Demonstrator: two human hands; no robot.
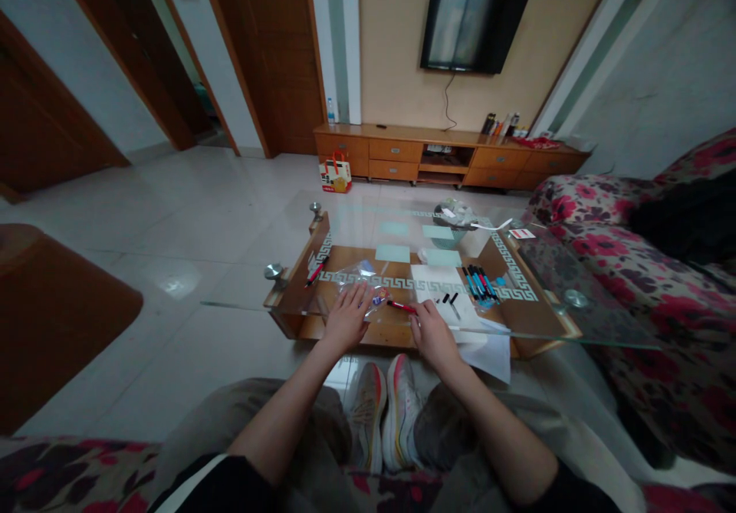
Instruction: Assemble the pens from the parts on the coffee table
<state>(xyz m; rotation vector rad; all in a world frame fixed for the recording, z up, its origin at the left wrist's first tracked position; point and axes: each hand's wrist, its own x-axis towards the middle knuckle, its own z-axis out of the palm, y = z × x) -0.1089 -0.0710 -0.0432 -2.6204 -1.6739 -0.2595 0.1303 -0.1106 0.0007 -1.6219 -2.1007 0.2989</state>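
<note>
My left hand (348, 315) lies with its fingers stretched out over a clear plastic bag (357, 274) on the glass coffee table (396, 226). Between finger and thumb, my right hand (432, 333) grips a red pen (404, 307) whose black tip points left toward the bag. A small red and blue printed patch (379, 297) shows beside my left fingers. Another red and black pen (316, 271) rests near the table's left side. Right of my right hand, black pen caps (449, 298) lie on white paper (428, 279), close to a row of blue and black pens (481, 284).
A bowl covered with plastic (454, 212) and a red and white card (522, 234) are toward the table's far right. Loose sheets (488, 353) show at the near edge. A flowered sofa (598, 214) flanks the right; a TV cabinet (396, 150) stands beyond.
</note>
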